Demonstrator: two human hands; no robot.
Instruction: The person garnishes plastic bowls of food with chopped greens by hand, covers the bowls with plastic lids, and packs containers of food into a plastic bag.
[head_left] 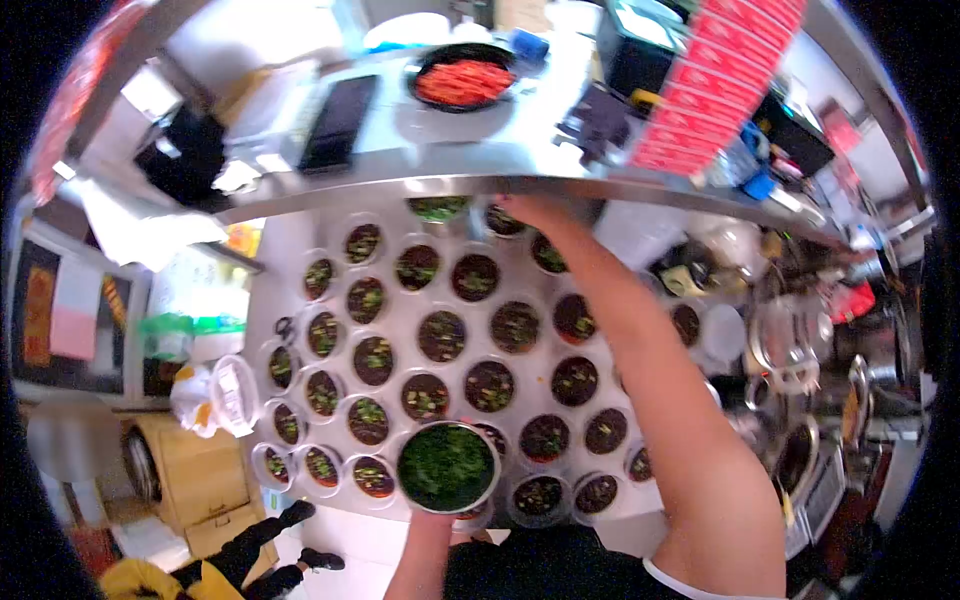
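My left hand point(432, 520) holds a round metal bowl point(448, 510) from below, close to my body. Finely chopped greens point(446, 464) fill it. My right arm stretches across the table, and my right hand point(514, 206) is over a plastic bowl point(505, 222) in the far row, beneath the shelf edge. Its fingers are small and smeared, so their grip does not show. Many clear plastic bowls stand in rows between my hands, such as one bowl of dark sauce with green bits point(441, 335). Another far bowl point(438, 209) looks mostly green on top.
A metal shelf point(420, 187) crosses above the table's far side, bearing a black bowl of red strips point(464, 82) and a dark flat slab point(340, 122). Pots and utensils crowd the right. Stacked plastic bowls point(233, 394) stand left. A person in yellow point(205, 582) is lower left.
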